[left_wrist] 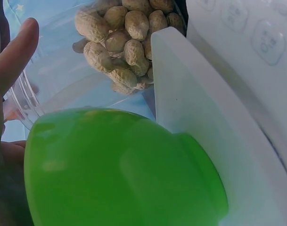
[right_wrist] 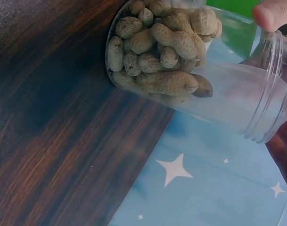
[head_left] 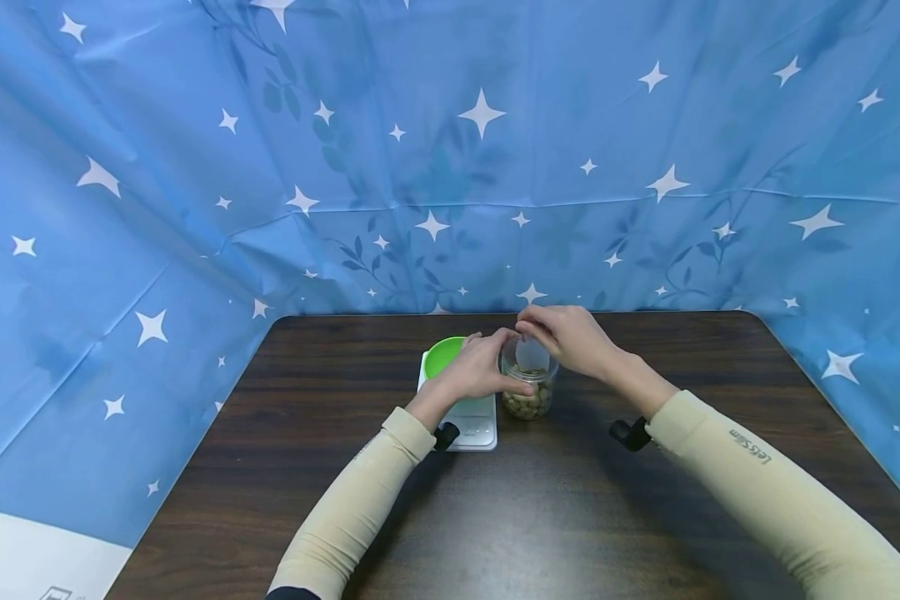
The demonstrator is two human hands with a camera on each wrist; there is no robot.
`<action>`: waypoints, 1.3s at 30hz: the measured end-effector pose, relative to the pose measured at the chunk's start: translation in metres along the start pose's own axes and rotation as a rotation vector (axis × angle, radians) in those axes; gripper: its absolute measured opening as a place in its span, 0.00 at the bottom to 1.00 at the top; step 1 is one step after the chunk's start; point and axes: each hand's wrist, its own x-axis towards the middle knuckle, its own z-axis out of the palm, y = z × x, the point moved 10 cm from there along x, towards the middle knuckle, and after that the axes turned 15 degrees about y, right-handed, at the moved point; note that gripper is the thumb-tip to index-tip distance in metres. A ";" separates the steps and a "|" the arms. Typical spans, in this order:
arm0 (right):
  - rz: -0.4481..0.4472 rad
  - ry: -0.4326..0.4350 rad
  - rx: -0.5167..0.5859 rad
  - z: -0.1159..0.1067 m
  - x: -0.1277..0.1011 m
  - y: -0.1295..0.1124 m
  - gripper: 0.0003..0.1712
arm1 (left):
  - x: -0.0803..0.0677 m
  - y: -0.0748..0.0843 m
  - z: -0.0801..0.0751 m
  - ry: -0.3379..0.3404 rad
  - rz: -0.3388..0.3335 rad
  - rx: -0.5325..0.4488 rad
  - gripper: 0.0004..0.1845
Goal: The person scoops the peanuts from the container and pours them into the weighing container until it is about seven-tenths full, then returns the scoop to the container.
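A clear jar (head_left: 528, 392) of unshelled peanuts (right_wrist: 157, 52) stands upright on the table, just right of a white kitchen scale (head_left: 474, 425). My left hand (head_left: 476, 367) grips the jar near its threaded rim, thumb in front and fingers behind. Over the mouth, my right hand (head_left: 570, 337) has its fingertips together, pinching the top of a whitish translucent scoop (right_wrist: 228, 89). The scoop's broad end reaches down inside the jar to the peanuts; its handle is mostly hidden by the fingers. On the scale sits a green bowl (left_wrist: 119, 169), partly behind my left hand.
The dark wood-grain table (head_left: 285, 467) runs back to a blue star-patterned curtain (head_left: 435, 150). The scale's buttons (left_wrist: 268, 42) face the near side.
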 end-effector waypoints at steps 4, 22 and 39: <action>0.010 -0.005 0.006 0.001 0.000 0.001 0.05 | 0.000 0.001 0.000 -0.006 0.000 -0.007 0.49; 0.062 -0.016 -0.053 0.011 -0.002 0.002 0.05 | 0.001 0.003 -0.003 0.009 0.022 -0.014 0.47; 0.235 -0.024 0.004 0.012 0.009 0.016 0.13 | 0.002 0.002 -0.002 0.022 0.034 0.000 0.45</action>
